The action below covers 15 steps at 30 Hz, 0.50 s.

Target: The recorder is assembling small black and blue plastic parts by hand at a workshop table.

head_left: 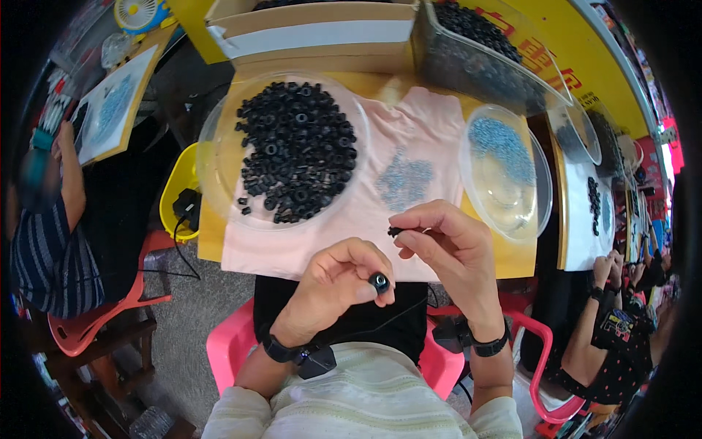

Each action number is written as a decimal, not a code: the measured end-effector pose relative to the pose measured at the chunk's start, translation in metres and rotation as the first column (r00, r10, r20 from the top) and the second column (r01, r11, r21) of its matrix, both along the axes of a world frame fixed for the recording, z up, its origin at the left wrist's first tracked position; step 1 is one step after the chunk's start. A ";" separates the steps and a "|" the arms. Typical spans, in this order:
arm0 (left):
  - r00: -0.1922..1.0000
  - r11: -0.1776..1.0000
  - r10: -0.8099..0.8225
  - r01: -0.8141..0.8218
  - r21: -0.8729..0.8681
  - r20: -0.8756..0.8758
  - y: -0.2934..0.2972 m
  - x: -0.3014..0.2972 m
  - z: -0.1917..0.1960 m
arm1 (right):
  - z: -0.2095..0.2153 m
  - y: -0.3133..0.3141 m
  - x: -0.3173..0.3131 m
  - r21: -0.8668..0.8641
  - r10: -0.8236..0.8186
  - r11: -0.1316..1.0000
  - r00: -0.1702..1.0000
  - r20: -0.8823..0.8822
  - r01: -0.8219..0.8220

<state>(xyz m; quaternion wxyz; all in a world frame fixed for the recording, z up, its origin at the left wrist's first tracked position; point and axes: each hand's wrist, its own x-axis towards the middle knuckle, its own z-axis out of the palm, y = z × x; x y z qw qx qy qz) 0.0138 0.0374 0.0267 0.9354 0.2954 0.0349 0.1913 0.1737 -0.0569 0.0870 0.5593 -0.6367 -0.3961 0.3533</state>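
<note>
Black ring (379,282) sits pinched between thumb and fingertips of the left hand (338,282); just above it the right hand (446,238) nips a small dark piece (395,231). Either could slip and drop into the lap. Beyond lies pink cloth (365,205), a bowl of black rings (219,157), co-workers beside.

Black wristbands (281,351) (both wrists), cream ribbed sleeves (241,410).

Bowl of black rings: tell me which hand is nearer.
Left. The left hand is just below the bowl of black rings; the right hand sits farther off, below and right.
</note>
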 end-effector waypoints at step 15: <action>0.979 0.999 -0.048 0.049 -0.004 -0.196 -0.025 0.038 0.006 | -0.002 -0.062 0.027 0.180 -0.034 0.983 0.996 -0.077 0.048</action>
